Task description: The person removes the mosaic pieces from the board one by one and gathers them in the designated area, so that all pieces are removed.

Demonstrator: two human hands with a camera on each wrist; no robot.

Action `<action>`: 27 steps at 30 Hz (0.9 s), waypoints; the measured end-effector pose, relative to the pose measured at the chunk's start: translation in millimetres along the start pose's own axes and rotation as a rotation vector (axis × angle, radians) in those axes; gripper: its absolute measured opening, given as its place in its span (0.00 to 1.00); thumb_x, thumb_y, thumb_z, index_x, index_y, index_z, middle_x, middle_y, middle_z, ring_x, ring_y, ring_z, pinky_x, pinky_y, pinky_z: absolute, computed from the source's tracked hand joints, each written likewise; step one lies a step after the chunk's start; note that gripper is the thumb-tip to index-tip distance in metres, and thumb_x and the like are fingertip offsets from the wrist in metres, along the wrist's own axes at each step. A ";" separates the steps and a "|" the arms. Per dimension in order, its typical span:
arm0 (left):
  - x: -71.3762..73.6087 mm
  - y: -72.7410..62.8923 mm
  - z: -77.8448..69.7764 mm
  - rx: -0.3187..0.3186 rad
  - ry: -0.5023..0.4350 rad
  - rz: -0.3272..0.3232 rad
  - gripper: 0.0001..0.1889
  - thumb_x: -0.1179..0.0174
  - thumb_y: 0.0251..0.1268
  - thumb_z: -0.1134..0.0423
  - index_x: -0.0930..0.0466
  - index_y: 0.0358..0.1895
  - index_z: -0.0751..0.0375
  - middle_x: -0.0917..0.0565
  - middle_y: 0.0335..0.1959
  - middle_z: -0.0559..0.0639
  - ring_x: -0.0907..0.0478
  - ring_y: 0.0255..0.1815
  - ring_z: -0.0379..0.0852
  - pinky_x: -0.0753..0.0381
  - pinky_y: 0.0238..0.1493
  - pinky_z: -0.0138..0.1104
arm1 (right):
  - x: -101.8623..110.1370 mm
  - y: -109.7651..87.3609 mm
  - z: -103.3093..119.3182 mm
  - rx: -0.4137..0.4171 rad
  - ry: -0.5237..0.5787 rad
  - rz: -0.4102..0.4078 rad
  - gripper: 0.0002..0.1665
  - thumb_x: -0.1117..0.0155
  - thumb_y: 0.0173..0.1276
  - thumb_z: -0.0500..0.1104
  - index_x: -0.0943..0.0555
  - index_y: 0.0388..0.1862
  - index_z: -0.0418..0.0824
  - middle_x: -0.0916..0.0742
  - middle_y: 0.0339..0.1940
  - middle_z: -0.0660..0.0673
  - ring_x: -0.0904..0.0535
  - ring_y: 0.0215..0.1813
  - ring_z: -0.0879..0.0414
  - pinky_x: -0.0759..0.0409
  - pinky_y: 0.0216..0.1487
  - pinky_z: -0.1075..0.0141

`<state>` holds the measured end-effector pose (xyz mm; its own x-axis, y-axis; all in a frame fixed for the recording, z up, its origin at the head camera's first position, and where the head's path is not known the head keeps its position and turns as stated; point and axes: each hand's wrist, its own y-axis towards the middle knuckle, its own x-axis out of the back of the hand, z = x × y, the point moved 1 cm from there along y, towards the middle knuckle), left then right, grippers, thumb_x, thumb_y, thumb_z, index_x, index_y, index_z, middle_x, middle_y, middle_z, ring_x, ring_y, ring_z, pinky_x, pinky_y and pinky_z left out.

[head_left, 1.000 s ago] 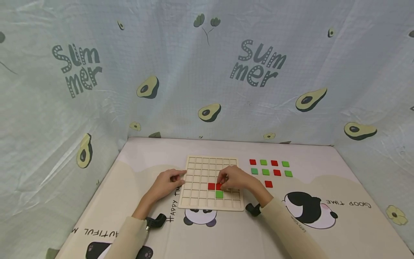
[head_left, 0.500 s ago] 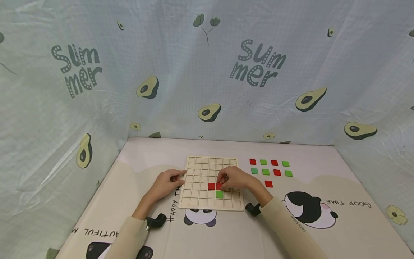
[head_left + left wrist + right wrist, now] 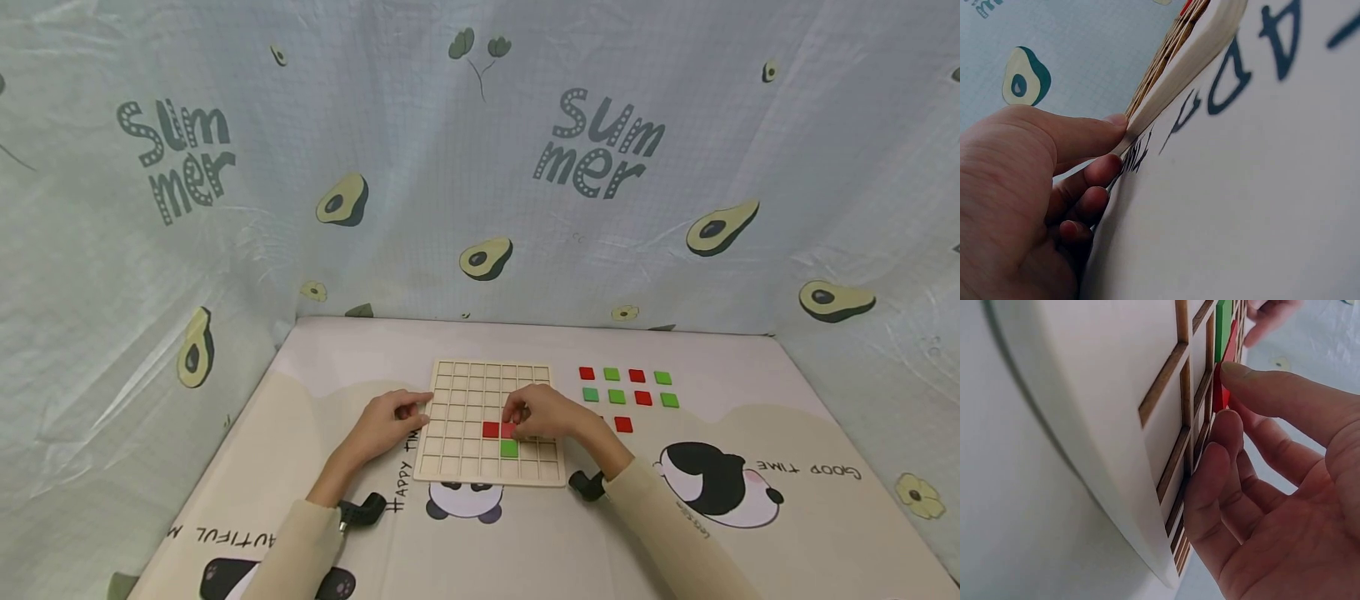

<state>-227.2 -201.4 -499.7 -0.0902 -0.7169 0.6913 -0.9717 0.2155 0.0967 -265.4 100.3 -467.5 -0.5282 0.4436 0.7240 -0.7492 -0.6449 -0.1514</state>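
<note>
A pale wooden grid board (image 3: 450, 481) lies flat on the table. My right hand (image 3: 551, 412) pinches a red tile (image 3: 1220, 394) between thumb and fingers over one of its cells; in the right wrist view the tile leans at a slant. Left of that cell sits another red tile (image 3: 491, 430), and a green tile (image 3: 509, 449) fills the cell just nearer to me. At the board's left edge, my left hand (image 3: 382, 421) rests its thumb and forefinger tips against the rim. Its other fingers are loosely curled below, as the left wrist view shows.
Right of the board lie loose tiles in rough rows, several red ones (image 3: 623, 425) and several green ones (image 3: 669, 401). A bluish-green tile (image 3: 590, 395) is among them. Printed cloth covers the table (image 3: 420, 558), and a hanging sheet (image 3: 420, 167) stands behind it.
Both hands keep their places. The red tile under my right fingers shows a lighter face now, so its tilt has shifted slightly. The head view has moved a little.
</note>
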 end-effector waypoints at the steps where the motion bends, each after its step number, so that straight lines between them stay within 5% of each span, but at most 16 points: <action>1: 0.1 -0.1 -0.2 0.001 0.000 0.000 0.22 0.32 0.68 0.61 0.16 0.63 0.60 0.21 0.33 0.45 0.29 0.35 0.42 0.30 0.38 0.32 | 0.1 -0.1 0.1 0.004 -0.003 -0.001 0.08 0.25 0.62 0.34 0.14 0.36 0.45 0.18 0.29 0.52 0.25 0.35 0.58 0.26 0.38 0.67; 27: -0.6 1.3 1.7 0.002 0.014 -0.001 0.22 0.32 0.68 0.60 0.16 0.63 0.59 0.21 0.33 0.46 0.29 0.35 0.42 0.30 0.38 0.33 | -1.1 -8.2 -4.1 0.039 -0.009 -0.010 0.14 0.32 0.64 0.33 0.16 0.46 0.47 0.15 0.36 0.51 0.20 0.38 0.57 0.20 0.43 0.64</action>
<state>-228.8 -201.8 -501.3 -0.0864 -0.7075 0.7014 -0.9721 0.2139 0.0960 -260.3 107.6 -469.8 -0.5173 0.4443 0.7314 -0.7380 -0.6643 -0.1185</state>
